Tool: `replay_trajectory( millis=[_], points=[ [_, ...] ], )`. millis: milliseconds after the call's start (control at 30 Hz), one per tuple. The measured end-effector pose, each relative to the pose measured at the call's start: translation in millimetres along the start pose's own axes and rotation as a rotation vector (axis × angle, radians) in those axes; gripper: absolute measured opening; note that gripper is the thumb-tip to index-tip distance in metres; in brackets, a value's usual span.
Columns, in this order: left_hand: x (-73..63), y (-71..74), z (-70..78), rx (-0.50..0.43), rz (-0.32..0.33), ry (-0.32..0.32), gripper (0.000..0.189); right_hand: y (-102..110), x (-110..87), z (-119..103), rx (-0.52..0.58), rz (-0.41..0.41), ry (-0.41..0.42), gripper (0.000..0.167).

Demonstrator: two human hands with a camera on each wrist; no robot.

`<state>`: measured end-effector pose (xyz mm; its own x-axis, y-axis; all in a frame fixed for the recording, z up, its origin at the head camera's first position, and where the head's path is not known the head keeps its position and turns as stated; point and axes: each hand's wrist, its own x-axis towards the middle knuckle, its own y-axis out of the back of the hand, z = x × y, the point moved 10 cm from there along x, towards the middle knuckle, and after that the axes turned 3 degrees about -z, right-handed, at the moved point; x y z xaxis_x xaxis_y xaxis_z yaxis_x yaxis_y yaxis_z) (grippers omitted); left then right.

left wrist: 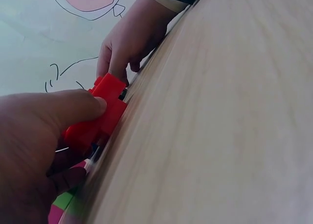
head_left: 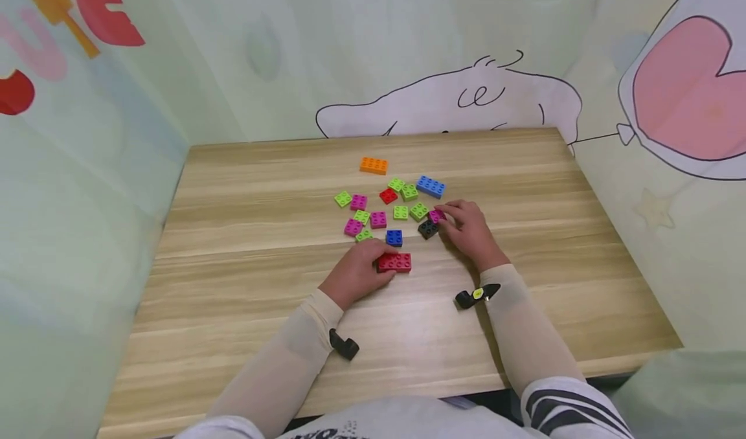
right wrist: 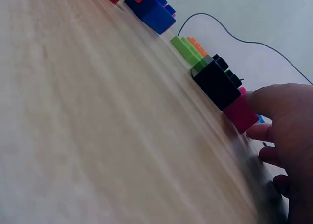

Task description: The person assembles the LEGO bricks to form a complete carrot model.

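Probably the job has barely begun, as the left hand (head_left: 357,272) grips red bricks (head_left: 397,262) that look joined, nearest the surface's (head_left: 262,193) front edge, the right hand (head_left: 471,232) pinches a pink brick (head_left: 435,216) nearer the right edge, and many other bricks (head_left: 401,213) lie loose toward the back.

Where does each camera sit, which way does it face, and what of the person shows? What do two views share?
Head: on the head, facing forward and down at the table; left hand, right hand, forearms and shirt show.
Left wrist: on that wrist, facing the long red brick in the left hand; the right hand shows beyond.
Right wrist: on that wrist, facing the magenta brick; only the right hand shows.
Head and left wrist share both hands and the long red brick.
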<state>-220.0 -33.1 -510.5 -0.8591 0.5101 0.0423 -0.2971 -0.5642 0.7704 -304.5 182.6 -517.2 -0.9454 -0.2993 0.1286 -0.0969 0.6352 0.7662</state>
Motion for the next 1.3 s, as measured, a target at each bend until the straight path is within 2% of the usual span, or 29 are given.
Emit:
replay_trajectory(
  millis=[233, 467, 533, 600, 667, 767, 867, 967, 1200, 1300],
  points=[
    [0.3, -0.1, -0.7, 0.010, 0.003, 0.008, 0.038, 1.3, -3.6, 0.5, -0.033, -0.004, -0.015, 0.040],
    [0.4, -0.4, -2.5, 0.011, 0.001, 0.018, 0.036, 10.8, -15.6, 9.3, 0.065, 0.057, -0.158, 0.039],
    [0.8, -0.5, -3.1, 0.006, 0.003, 0.017, 0.035, 15.7, -20.2, 3.7, 0.096, 0.108, -0.114, 0.039],
    [1.3, -1.1, -3.7, 0.001, 0.004, 0.015, 0.034, 19.8, -26.0, -9.6, 0.120, 0.159, -0.002, 0.038],
    [1.8, -1.0, -3.2, -0.005, 0.009, 0.002, 0.033, 19.0, -35.1, -30.1, 0.157, 0.173, 0.131, 0.035],
    [1.7, -0.7, -2.8, -0.008, 0.010, -0.009, 0.034, 4.2, -49.3, -60.9, 0.181, 0.103, 0.290, 0.035],
    [1.4, 0.9, -2.2, -0.002, 0.014, -0.012, 0.036, -15.4, -58.1, -83.4, 0.179, -0.011, 0.365, 0.034],
    [1.2, 2.7, -1.8, 0.001, 0.023, -0.016, 0.038, -25.6, -60.1, -93.1, 0.154, -0.064, 0.381, 0.033],
    [1.1, 2.0, -0.2, 0.004, 0.021, -0.022, 0.038, -27.7, -60.2, -91.3, 0.153, -0.071, 0.343, 0.032],
    [1.3, 0.9, 0.1, 0.005, 0.019, -0.009, 0.037, -25.4, -59.1, -83.4, 0.170, -0.062, 0.307, 0.033]
  ],
)
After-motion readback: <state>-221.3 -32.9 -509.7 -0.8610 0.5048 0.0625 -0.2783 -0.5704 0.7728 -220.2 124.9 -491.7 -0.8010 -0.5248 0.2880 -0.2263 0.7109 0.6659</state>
